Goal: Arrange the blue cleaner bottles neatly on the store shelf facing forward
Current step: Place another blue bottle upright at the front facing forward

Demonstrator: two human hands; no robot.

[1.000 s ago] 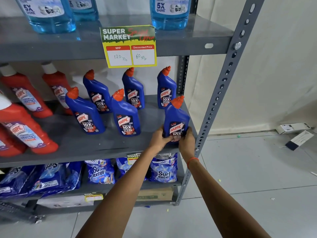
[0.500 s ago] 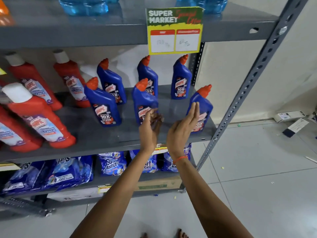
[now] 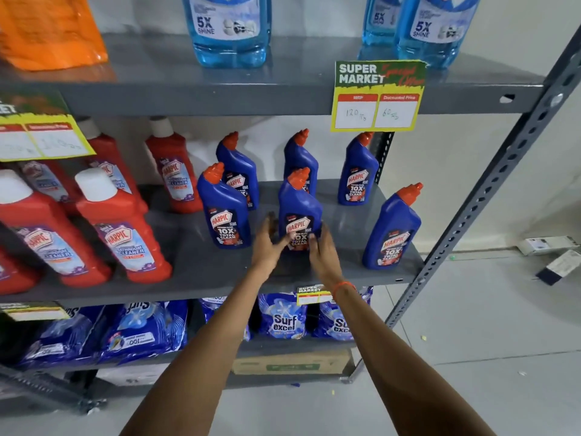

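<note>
Several blue cleaner bottles with orange caps stand on the grey middle shelf (image 3: 201,269), labels facing forward. The back row holds three: one on the left (image 3: 237,171), one in the middle (image 3: 300,155) and one on the right (image 3: 358,174). Three more are in front: left (image 3: 224,212), middle (image 3: 298,206) and right (image 3: 391,234) near the shelf's end. My left hand (image 3: 267,247) and my right hand (image 3: 322,251) cup the base of the middle front bottle from either side, fingers on its label. The left hand is blurred.
Red bathroom cleaner bottles (image 3: 122,228) fill the left of the same shelf. A yellow price tag (image 3: 377,96) hangs from the upper shelf, which carries light blue bottles (image 3: 228,26). Detergent packs (image 3: 283,319) lie below. The perforated upright (image 3: 490,184) stands at the right, with small boxes (image 3: 547,245) on the floor.
My hands let go of the right front bottle, moved left with open palms, and now close around the middle front bottle. The camera view shifted left and up.
</note>
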